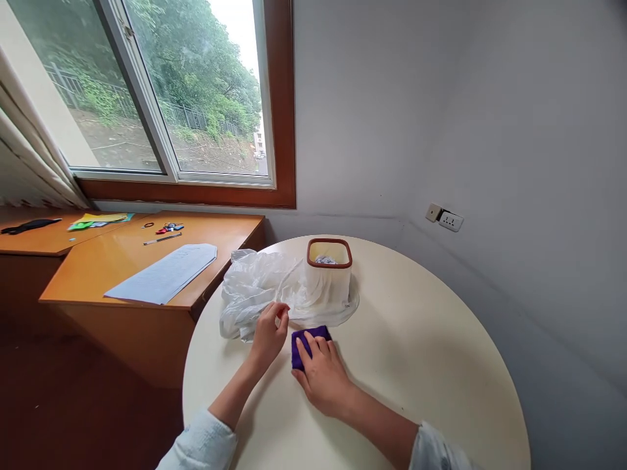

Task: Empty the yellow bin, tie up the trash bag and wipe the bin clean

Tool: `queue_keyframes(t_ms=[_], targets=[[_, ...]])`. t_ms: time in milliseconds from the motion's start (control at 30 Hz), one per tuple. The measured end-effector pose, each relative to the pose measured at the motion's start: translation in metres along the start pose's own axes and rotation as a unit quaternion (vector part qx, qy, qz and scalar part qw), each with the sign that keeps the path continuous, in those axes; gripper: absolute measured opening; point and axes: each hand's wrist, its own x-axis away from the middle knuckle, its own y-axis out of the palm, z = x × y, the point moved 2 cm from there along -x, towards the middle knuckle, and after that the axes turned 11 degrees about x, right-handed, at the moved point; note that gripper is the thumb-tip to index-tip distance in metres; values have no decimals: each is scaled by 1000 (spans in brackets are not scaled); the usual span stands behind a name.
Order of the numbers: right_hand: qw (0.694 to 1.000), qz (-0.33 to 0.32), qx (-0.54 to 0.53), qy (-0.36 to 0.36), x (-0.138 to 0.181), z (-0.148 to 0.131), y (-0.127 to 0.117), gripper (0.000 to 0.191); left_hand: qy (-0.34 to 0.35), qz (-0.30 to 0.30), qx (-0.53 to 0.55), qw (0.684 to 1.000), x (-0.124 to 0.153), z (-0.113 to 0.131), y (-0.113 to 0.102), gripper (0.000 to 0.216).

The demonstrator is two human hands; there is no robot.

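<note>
My right hand (pixel 326 378) lies on a folded purple cloth (pixel 296 352), its fingers stretched flat across it and covering much of the top. To the left and slightly farther off, my left hand (pixel 270 331) is raised in a pinch in front of a crumpled white plastic bag (pixel 249 287). Whether anything small sits between those fingertips cannot be made out. Behind both hands stands a pale bin with a brown rim (pixel 350 254), and some white crumpled material (pixel 326 260) shows inside. A clear plastic liner (pixel 333 313) spreads around its base.
Everything I handle is on a round cream table (pixel 421 378). Close on its left, a wooden desk (pixel 235 228) holds papers (pixel 164 274), a pen (pixel 163 239) and keys (pixel 170 228). A window and grey wall with a socket (pixel 451 220) lie beyond.
</note>
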Motion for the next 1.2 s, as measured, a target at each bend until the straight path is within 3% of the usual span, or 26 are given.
queue_keyframes(t_ms=[167, 333, 400, 500, 633, 733, 900, 1200], targets=[[1000, 19, -9, 22, -16, -3, 3, 49, -3, 4, 4, 1000, 0, -3, -1, 14], [999, 32, -43, 6, 18, 24, -26, 48, 11, -19, 4, 1000, 10, 6, -10, 13], [999, 25, -42, -2, 41, 41, -34, 48, 28, -73, 6, 997, 23, 16, -16, 16], [999, -7, -39, -12, 77, 64, -37, 51, 58, -210, 0, 976, 48, 32, -25, 26], [997, -51, -45, -28, 113, 78, -32, 61, 103, -392, -18, 914, 81, 50, -34, 55], [995, -79, -51, -42, 125, 77, -29, 66, 98, -472, 1, 876, 95, 55, -36, 66], [991, -108, -60, -50, 128, 72, -25, 67, 95, -487, 19, 868, 101, 55, -37, 66], [992, -117, -3, -56, 126, 71, -25, 63, 146, -507, -87, 845, 105, 52, -32, 64]])
